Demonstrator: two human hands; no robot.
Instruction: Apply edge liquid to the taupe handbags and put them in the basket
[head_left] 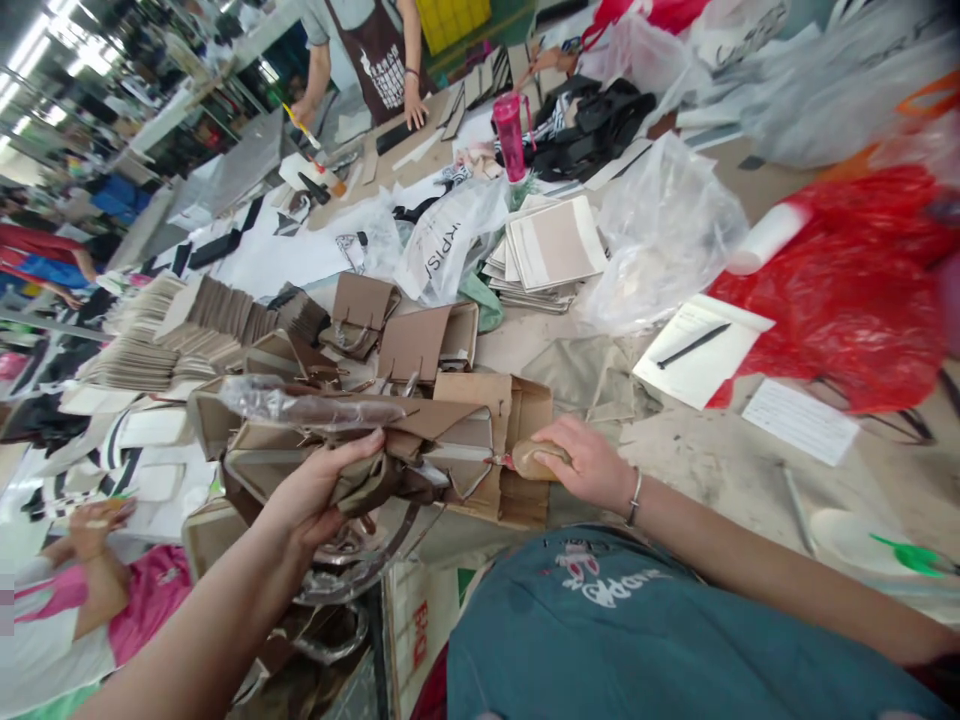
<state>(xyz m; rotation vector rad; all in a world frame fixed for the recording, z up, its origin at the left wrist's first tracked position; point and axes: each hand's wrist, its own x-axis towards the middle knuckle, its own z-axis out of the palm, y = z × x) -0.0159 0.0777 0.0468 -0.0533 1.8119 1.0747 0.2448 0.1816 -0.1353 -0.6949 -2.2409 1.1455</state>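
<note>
My left hand [319, 500] grips a brown handbag [442, 418] lying on its side, fingers round the bunched olive-brown fabric at its lower edge. Clear plastic wrap covers part of the bag's upper side, and a plastic-wrapped handle [367, 570] hangs below my wrist. In my closed right hand [596, 465] is a rounded tan squeeze bottle [536, 460] with a thin red tip. That tip points left at the bag's open edge; whether it touches cannot be made out. A folded cardboard piece [525, 500] lies beneath the bag's right end.
More brown handbags [416, 345] stand behind, beside stacks of panels [217, 315]. To the right are a notepad [694, 350] with a pen, a red plastic bag [847, 290] and clear bags [664, 230]. One person [375, 60] works across the table, another person [97, 590] at left.
</note>
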